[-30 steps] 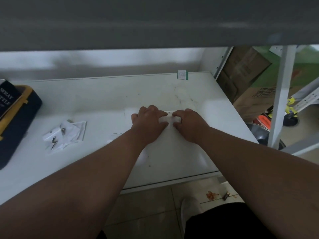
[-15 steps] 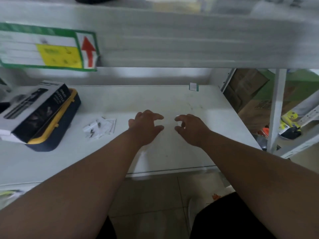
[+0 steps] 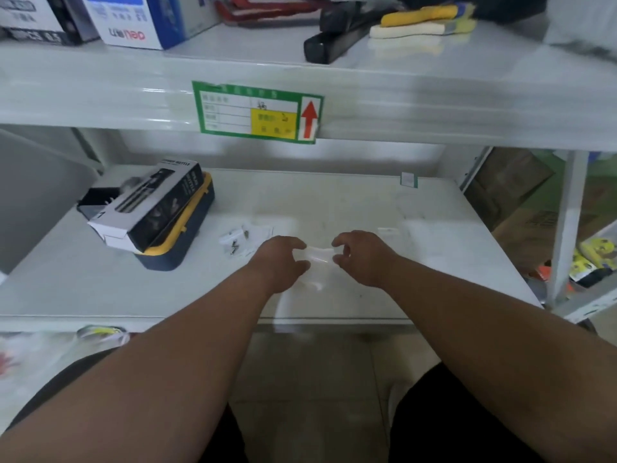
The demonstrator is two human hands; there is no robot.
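Note:
A small clear plastic bag (image 3: pixel 319 259) is stretched between my two hands just above the white lower shelf (image 3: pixel 334 202). My left hand (image 3: pixel 282 262) pinches the bag's left end with curled fingers. My right hand (image 3: pixel 365 259) pinches its right end the same way. The bag is blurred and see-through, so I cannot tell what it holds.
A black-and-white box (image 3: pixel 150 205) lies on a dark blue and yellow case (image 3: pixel 187 235) at the shelf's left. Small bags with screws (image 3: pixel 243 238) lie beside my left hand. Above, a shelf edge carries a green label (image 3: pixel 257 111). Cardboard boxes (image 3: pixel 514 195) stand at right.
My hands pressed something flat on the shelf, then lifted apart, and now hold the clear bag between them. The camera has tilted up, bringing the upper shelf into view.

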